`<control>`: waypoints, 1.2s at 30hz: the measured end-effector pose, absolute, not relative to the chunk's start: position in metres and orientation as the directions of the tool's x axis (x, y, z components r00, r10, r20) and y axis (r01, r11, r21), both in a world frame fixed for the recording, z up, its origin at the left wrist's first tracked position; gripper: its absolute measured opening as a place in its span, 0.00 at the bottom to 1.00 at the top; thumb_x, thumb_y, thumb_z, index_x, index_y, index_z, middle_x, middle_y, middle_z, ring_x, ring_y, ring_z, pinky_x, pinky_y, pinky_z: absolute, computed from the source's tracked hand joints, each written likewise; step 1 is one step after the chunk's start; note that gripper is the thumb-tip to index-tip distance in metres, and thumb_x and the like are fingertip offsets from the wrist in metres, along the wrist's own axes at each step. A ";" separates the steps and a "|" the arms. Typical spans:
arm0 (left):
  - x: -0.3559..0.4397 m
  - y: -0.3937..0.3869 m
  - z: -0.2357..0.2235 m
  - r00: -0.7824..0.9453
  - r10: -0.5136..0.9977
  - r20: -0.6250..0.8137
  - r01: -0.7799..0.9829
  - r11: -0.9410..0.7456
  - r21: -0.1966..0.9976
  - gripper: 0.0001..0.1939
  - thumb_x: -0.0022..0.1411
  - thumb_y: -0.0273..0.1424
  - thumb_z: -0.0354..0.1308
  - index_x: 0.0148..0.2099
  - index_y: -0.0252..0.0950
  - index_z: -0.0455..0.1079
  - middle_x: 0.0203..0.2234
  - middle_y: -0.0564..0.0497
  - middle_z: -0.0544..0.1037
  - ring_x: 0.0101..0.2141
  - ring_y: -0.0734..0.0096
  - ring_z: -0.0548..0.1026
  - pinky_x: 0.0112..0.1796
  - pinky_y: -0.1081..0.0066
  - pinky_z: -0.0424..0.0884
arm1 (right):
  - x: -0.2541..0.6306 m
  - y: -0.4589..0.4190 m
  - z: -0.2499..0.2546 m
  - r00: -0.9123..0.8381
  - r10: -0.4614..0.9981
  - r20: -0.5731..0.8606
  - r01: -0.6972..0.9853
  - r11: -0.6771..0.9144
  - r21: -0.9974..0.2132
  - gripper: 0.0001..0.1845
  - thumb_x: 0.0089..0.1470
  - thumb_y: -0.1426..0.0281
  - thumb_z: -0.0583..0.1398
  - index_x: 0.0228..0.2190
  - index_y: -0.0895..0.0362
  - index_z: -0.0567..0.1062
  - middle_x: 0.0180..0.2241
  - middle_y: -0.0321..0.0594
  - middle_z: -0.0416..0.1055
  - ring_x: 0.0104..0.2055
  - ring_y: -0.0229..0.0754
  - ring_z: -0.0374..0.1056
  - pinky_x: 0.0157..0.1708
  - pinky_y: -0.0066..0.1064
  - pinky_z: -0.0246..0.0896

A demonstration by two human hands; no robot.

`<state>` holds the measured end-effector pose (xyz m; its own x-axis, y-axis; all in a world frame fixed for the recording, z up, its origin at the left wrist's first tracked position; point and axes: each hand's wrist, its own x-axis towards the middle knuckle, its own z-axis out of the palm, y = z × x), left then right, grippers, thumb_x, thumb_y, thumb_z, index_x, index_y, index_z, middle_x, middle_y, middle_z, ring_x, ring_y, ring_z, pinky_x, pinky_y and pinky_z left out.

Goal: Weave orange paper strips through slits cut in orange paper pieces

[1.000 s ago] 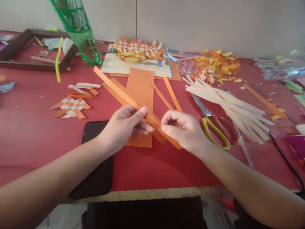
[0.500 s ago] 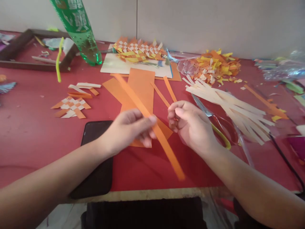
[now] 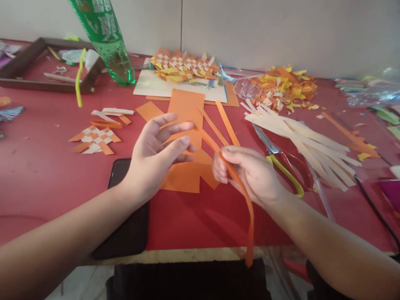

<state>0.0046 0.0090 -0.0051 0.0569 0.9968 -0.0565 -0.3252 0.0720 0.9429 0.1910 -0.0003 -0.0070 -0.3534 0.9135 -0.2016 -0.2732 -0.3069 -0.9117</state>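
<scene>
Between thumb and fingers, my right hand [image 3: 250, 171] pinches a long orange paper strip [image 3: 242, 185]. Its lower end curls down past the table's front edge, and its upper end reaches up and left toward my other hand. My left hand [image 3: 159, 150] is open, fingers spread, above wide orange paper sheets [image 3: 187, 104] that lie crossed on the table. Two narrower orange strips [image 3: 227, 123] rest just beyond my right hand. Scissors [image 3: 286, 175] with a yellow and a red handle lie to its right, partly under a fan of cream paper strips [image 3: 300, 133].
A black phone [image 3: 125, 233] lies under my left forearm. Woven orange-and-white paper fish [image 3: 96, 137] sit at left. Behind stand a green bottle [image 3: 112, 50], a dark frame [image 3: 37, 85], woven pieces on a white sheet [image 3: 143, 85] and a heap of paper scraps [image 3: 284, 85].
The orange strip has passed from my left hand to my right. My left hand has let go and spread its fingers; the strip's lower end now hangs farther down.
</scene>
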 end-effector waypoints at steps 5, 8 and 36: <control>0.006 0.009 0.000 0.020 0.991 -0.136 -0.328 0.135 0.935 0.24 0.53 0.23 0.66 0.51 0.42 0.65 0.50 0.50 0.70 0.29 0.80 0.73 0.27 0.79 0.76 | 0.189 -0.002 -0.004 -0.399 0.901 -0.172 -0.284 -0.300 -0.911 0.16 0.56 0.71 0.57 0.18 0.59 0.70 0.20 0.36 0.64 0.22 0.35 0.60 0.24 0.30 0.52; 0.007 0.009 0.000 0.038 0.987 -0.158 -0.331 0.162 0.930 0.25 0.52 0.24 0.67 0.51 0.42 0.66 0.52 0.50 0.69 0.30 0.79 0.73 0.27 0.79 0.76 | 0.189 -0.002 -0.003 -0.414 0.893 -0.174 -0.256 -0.297 -0.920 0.16 0.56 0.70 0.57 0.18 0.58 0.70 0.19 0.36 0.64 0.22 0.36 0.60 0.24 0.31 0.53; 0.002 0.012 0.001 0.159 0.963 -0.216 -0.448 0.265 0.854 0.09 0.56 0.25 0.59 0.40 0.40 0.67 0.39 0.56 0.73 0.25 0.80 0.73 0.27 0.76 0.76 | 0.192 -0.004 -0.002 -0.459 0.856 -0.239 -0.197 -0.360 -0.912 0.14 0.54 0.69 0.59 0.18 0.57 0.71 0.18 0.35 0.65 0.22 0.37 0.60 0.26 0.32 0.52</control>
